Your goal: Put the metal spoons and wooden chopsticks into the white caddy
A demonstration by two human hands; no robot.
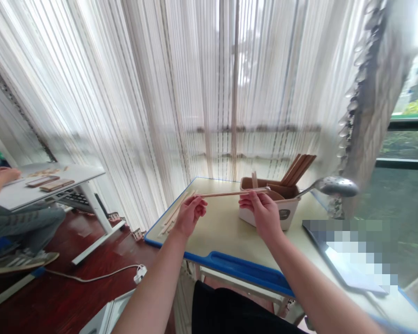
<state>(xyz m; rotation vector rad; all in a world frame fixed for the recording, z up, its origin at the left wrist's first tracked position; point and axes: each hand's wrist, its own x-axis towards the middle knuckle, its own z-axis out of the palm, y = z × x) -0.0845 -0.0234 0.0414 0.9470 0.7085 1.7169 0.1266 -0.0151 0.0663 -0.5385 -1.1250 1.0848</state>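
Note:
A thin pair of chopsticks (223, 194) stretches nearly level between my two hands, above the table. Curled fingers of my left hand (191, 214) pinch its left end. Near the other end, my right hand (263, 211) grips it between thumb and fingers, and a pale tip sticks out past them. Just behind my right hand stands a white utensil box (289, 213) with a brown inside. Dark brown chopsticks (298, 170) and a perforated metal ladle (337, 186) lean out of it. Light wooden chopsticks (172, 215) lie loosely on the table beside my left hand.
The table (226, 227) has a blue rim. At right lies a flat tablet-like object (355, 264), partly blurred out. A co-worker's hand (5, 176) is over another table (90, 172) at left. Sheer curtains (209, 93) hang behind. A cable (90, 279) runs across the floor.

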